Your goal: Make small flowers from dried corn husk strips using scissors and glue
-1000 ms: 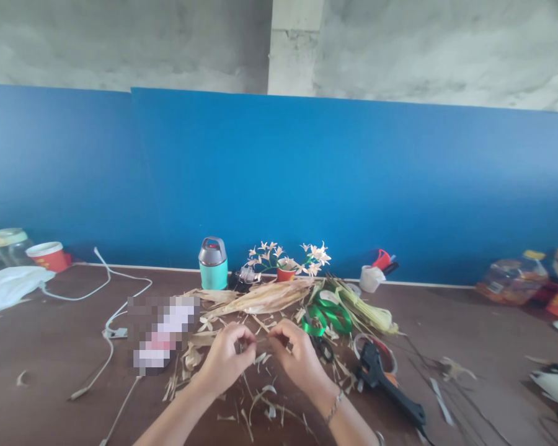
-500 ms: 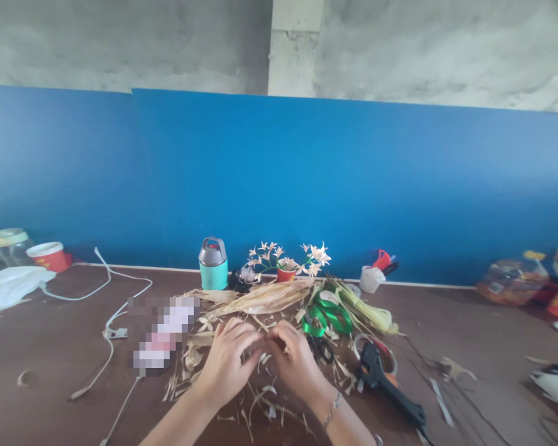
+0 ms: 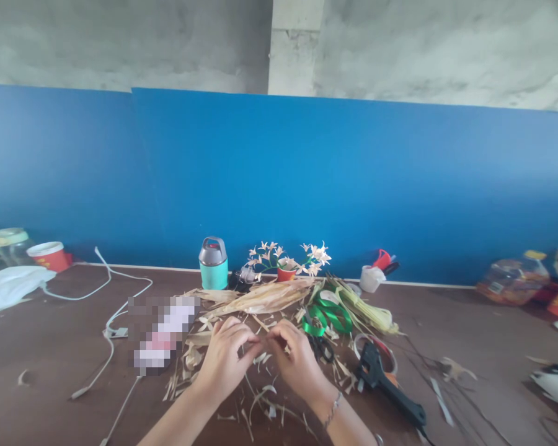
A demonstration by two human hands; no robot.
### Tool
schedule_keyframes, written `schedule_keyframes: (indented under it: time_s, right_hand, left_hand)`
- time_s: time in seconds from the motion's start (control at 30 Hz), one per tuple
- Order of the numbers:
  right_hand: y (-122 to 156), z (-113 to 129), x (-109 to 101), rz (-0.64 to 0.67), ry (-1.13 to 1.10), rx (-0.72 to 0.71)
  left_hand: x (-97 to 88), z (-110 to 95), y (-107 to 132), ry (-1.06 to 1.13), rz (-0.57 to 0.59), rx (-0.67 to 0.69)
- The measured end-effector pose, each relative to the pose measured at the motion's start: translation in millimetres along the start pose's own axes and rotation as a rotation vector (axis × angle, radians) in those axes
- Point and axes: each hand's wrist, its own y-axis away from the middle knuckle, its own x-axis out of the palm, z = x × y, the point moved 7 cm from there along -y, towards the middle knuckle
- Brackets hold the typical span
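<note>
My left hand (image 3: 225,359) and my right hand (image 3: 295,356) meet fingertip to fingertip over a litter of dried husk scraps (image 3: 260,396) on the brown table (image 3: 51,371). Both hands are closed in a pinch on a small pale husk piece (image 3: 261,339) between them; most of it is hidden by the fingers. A bracelet sits on my right wrist. Behind the hands lies a bundle of dried corn husks (image 3: 260,297), and beside it a green ribbon (image 3: 330,316).
A black glue gun (image 3: 385,384) lies right of my hands, scissors (image 3: 320,344) near it. A teal flask (image 3: 212,263), a red cup of husk flowers (image 3: 286,260) and a white cup (image 3: 371,277) stand by the blue wall. A white cable (image 3: 111,310) runs left.
My hands have drawn closer together, fingertips now touching, and the left fingers have folded flatter over the husk piece. Nothing else on the table moved.
</note>
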Motion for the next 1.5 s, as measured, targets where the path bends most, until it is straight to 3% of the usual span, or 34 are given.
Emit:
schedule_keyframes:
  time_s: [0.67, 1.07, 1.5]
  right_hand:
    - [0.8, 5.3, 1.6, -0.029, 0.203, -0.088]
    - [-1.2, -2.4, 0.9, 0.025, -0.006, 0.029]
    - [1.6, 1.5, 1.0, 0.027, 0.087, -0.073]
  left_hand:
    - [1.6, -7.3, -0.4, -0.014, 0.06, 0.035]
    - [0.0, -5.7, -1.2, 0.074, 0.091, -0.031]
    - [5.1, 2.6, 0.7, 0.145, 0.112, -0.103]
